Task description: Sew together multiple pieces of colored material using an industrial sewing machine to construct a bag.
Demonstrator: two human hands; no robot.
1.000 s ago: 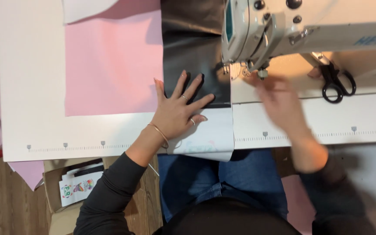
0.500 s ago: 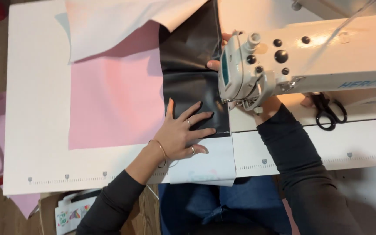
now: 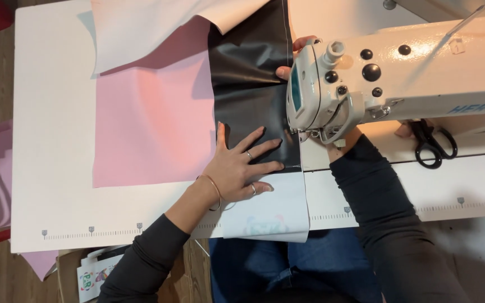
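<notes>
My left hand (image 3: 241,168) lies palm-down at centre frame, fingers spread flat on the glossy black sheet (image 3: 254,106), a smooth, leather-like panel running from the top edge down to a white strip at the table's (image 3: 51,168) near edge, beside a matte pink sheet (image 3: 152,129). My right hand (image 3: 293,56) reaches behind the cream, rounded sewing machine head (image 3: 338,90), upper centre; only fingertips show, touching the black sheet's right edge, their grip cannot be told. Black-handled scissors (image 3: 433,145) lie at right on the machine bed.
</notes>
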